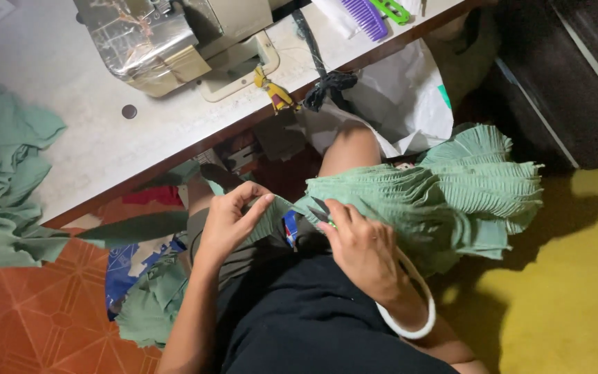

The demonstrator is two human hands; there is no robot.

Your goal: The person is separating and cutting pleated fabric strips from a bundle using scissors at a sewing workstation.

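A bundle of green pleated fabric (444, 190) lies over my lap and spills to the right. My left hand (233, 218) pinches a narrow edge of this fabric between thumb and fingers. My right hand (361, 249) rests on the fabric and holds a small pair of dark thread snips (321, 210), their tips pointing toward the strip stretched between my hands. A white bangle (410, 315) circles my right wrist.
A sewing machine (167, 38) stands on the pale table (105, 138) ahead. More green cloth (1, 180) hangs off the table's left edge. A purple comb (367, 15) and a green item lie at the table's far right. White plastic bag (403, 97) under the table; orange tiled floor left, yellow floor right.
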